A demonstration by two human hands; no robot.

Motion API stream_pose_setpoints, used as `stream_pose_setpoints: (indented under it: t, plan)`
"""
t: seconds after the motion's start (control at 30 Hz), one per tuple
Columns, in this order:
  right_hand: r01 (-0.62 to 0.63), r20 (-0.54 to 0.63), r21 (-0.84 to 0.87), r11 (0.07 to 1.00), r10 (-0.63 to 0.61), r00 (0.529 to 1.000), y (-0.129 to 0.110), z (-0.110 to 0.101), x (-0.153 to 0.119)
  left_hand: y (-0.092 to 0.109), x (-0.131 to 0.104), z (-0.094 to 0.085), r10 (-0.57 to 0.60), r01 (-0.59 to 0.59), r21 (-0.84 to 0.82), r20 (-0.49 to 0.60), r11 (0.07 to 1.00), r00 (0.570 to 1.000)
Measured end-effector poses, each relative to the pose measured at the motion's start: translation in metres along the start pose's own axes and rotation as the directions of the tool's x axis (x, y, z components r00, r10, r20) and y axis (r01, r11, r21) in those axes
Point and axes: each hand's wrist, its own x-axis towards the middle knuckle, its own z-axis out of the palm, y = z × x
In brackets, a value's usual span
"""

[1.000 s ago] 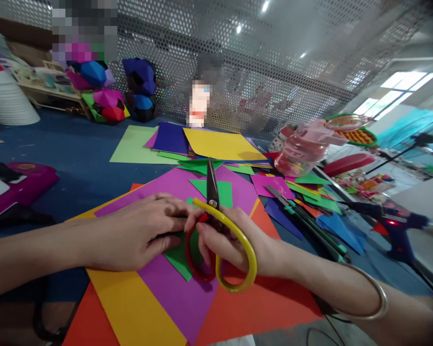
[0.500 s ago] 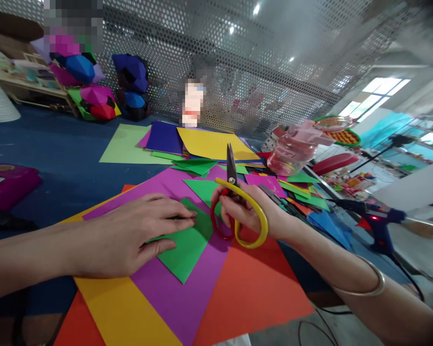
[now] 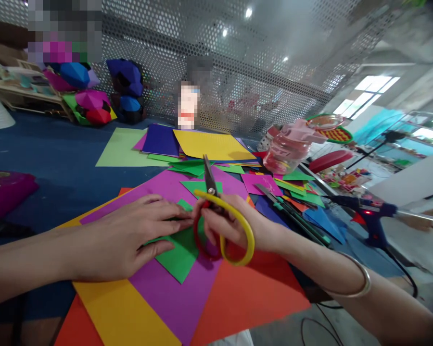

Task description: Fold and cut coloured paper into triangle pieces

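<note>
My left hand (image 3: 144,235) lies palm down with its fingers stretched over a green paper piece (image 3: 180,254) on top of purple paper (image 3: 166,307). Scissors (image 3: 238,221) with one red and one yellow handle loop are gripped in my right hand (image 3: 241,226), blades upward. The right fingertips are close beside the left ones. Beyond the blades sits a small green triangle (image 3: 197,187). Orange paper (image 3: 248,293) and yellow-orange paper (image 3: 130,312) lie near the table's front edge.
Coloured sheets (image 3: 212,144) are piled at the back. On the right are a pink jar (image 3: 286,149), green-handled scissors (image 3: 292,216), paper scraps and a glue gun (image 3: 373,216) with a red light. A magenta tool (image 3: 10,190) rests at left, a person's blurred head behind the mesh.
My right hand has moved left with the scissors, nearer to my left hand, and uncovered more of the green-handled scissors. My left hand stays on the green paper.
</note>
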Motion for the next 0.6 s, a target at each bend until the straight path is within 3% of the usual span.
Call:
stream_pose_setpoints:
  t: [0.13,0.27,0.43,0.6]
  plan:
    - [-0.002,-0.136,-0.085,0.996,-0.010,0.991,0.018,-0.027,0.004,-0.001,0.000,0.002,-0.017,0.017,-0.003,0.006,1.000,1.000]
    - [-0.026,-0.120,-0.103,0.994,0.014,0.993,0.023,-0.036,0.004,-0.001,0.001,0.002,-0.025,0.025,-0.032,-0.010,0.999,1.000]
    - [0.004,-0.105,-0.088,0.996,-0.014,0.994,0.017,-0.029,0.003,0.000,0.002,0.001,-0.019,0.019,-0.015,0.000,1.000,1.000]
    - [-0.019,-0.016,-0.030,0.999,0.018,1.000,0.000,-0.004,0.002,0.000,0.001,0.001,-0.011,0.010,-0.030,-0.015,1.000,1.000]
